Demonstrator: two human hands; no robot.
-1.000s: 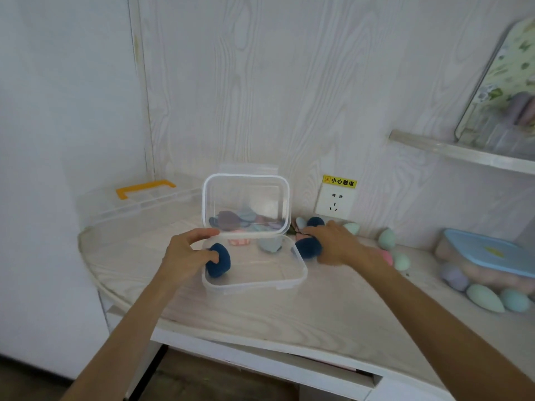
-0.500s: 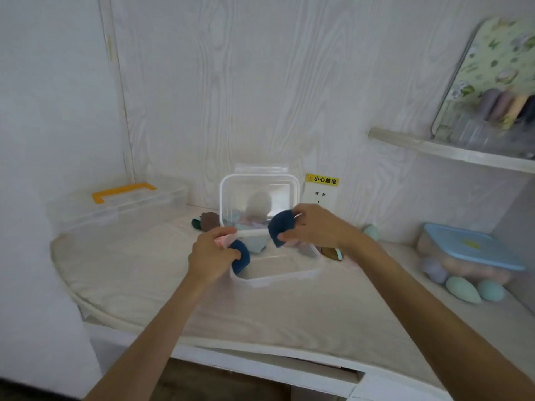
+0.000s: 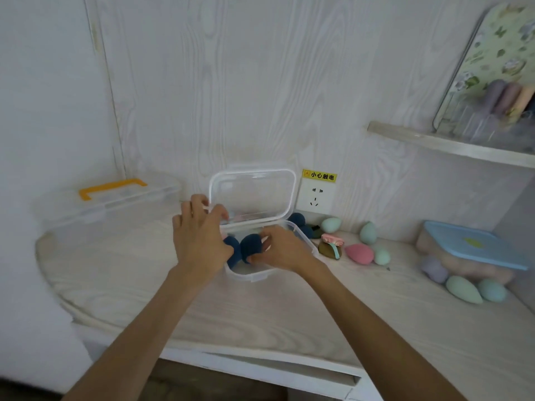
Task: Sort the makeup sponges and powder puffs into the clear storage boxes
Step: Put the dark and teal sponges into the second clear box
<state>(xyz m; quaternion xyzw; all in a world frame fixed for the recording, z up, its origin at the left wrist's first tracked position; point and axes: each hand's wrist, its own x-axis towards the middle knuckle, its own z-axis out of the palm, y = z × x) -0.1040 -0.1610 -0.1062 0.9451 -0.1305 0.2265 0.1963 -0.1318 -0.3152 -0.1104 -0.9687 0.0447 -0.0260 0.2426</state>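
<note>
A clear storage box (image 3: 260, 274) stands mid-table with its lid (image 3: 252, 195) raised towards the wall. My right hand (image 3: 282, 250) reaches in from the right and pinches a dark blue sponge (image 3: 251, 247) low inside the box. A second dark blue sponge (image 3: 233, 251) lies beside it, against the thumb of my left hand (image 3: 199, 238). That hand hovers over the box's left side with its fingers spread near the lid's edge. Pale items further back in the box are mostly hidden.
Right of the box lie loose dark blue sponges (image 3: 298, 219), mint (image 3: 331, 224) and green eggs (image 3: 368, 233), a pink sponge (image 3: 359, 253) and an olive puff (image 3: 330, 247). A blue-lidded box (image 3: 469, 250) stands far right, a case with an orange handle (image 3: 113, 188) far left, a shelf (image 3: 451, 146) above.
My right hand has brought its dark blue sponge down into the box. My left hand has spread its fingers, and its blue sponge now lies in the box.
</note>
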